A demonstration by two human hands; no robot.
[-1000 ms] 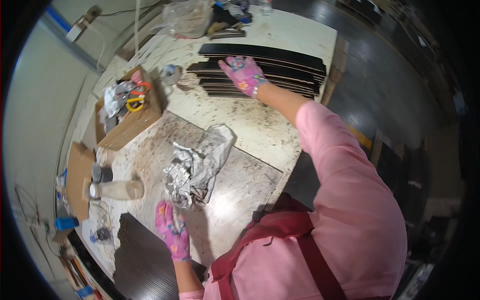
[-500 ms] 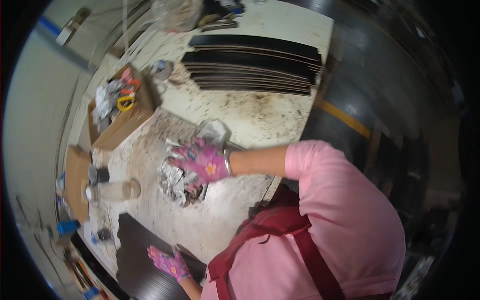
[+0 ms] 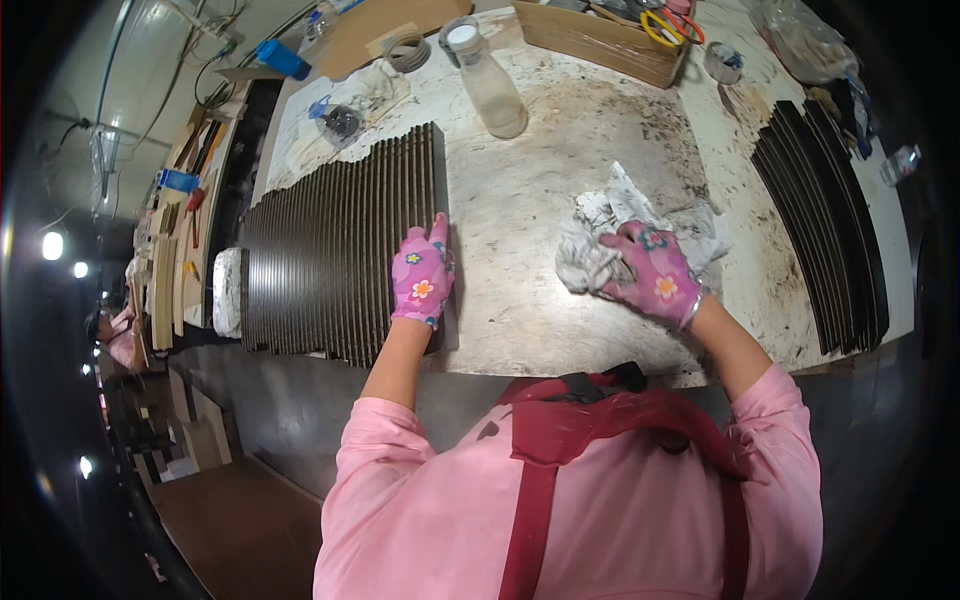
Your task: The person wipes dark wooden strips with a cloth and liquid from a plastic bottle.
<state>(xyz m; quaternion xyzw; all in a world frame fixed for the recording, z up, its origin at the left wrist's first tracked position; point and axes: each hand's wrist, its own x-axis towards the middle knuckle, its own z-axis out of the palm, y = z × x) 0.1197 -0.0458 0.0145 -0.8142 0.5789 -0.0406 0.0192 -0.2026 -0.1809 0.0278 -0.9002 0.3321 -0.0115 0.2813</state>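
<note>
My left hand (image 3: 424, 278), in a pink flowered glove, rests on the right end of a wide row of dark ridged strips (image 3: 325, 250). Its fingers lie stretched along the last strip, not wrapped round anything. To the right, my right hand (image 3: 655, 272) wears a matching glove. Its fingers are closed on a crumpled white and grey rag (image 3: 588, 252) on the stained work board (image 3: 510, 325). Part of the rag spreads out beyond the fingers, and some of it is hidden under the palm.
A clear bottle with a white cap (image 3: 490, 85) stands behind the board. Next to it are a cardboard box (image 3: 600, 42) with orange and yellow scissors (image 3: 662, 28), and a small jar (image 3: 722, 62). Dark curved strips (image 3: 815, 230) are stacked at right. Far left, another person (image 3: 122, 340) is visible.
The view has swung left, bringing the dark strips fully into sight. My right hand, spread over the rag before, now has its fingers curled into it. My left hand stays at the strips.
</note>
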